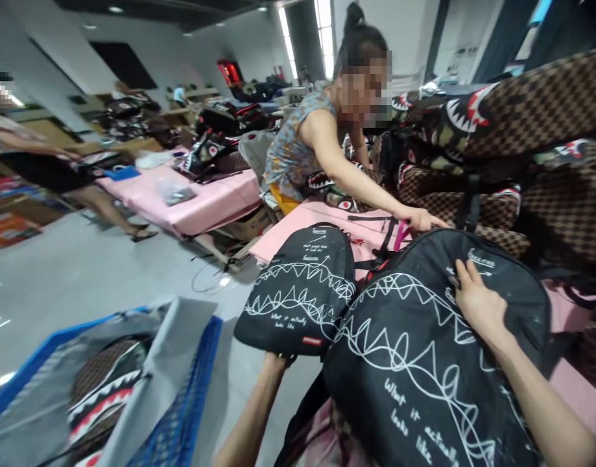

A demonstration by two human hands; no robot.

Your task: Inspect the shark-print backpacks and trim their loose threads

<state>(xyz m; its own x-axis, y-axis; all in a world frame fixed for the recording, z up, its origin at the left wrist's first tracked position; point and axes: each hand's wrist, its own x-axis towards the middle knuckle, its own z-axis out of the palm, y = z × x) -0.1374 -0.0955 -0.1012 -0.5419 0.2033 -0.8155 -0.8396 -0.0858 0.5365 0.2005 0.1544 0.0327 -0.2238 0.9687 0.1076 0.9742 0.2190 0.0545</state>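
Note:
A small black backpack (298,292) with white scribbled lettering and a red label leans off the pink table's edge. My left hand (277,360) holds it from beneath at the bottom, its fingers mostly hidden behind the bag. Close in front of me on the right is a large black backpack (399,363) with the same white pattern. Against its upper front rests my right hand (480,301), fingers stretched out and somewhat bent. A co-worker's hand (419,219) reaches to the top of the large backpack, near a pink strip.
Brown checkered bags with shark-mouth prints (531,110) are piled at the right. A blue-edged grey bin (30,389) holding a shark-print bag stands lower left. Another pink table (214,204) lies behind, and a co-worker (298,136) leans across the near one.

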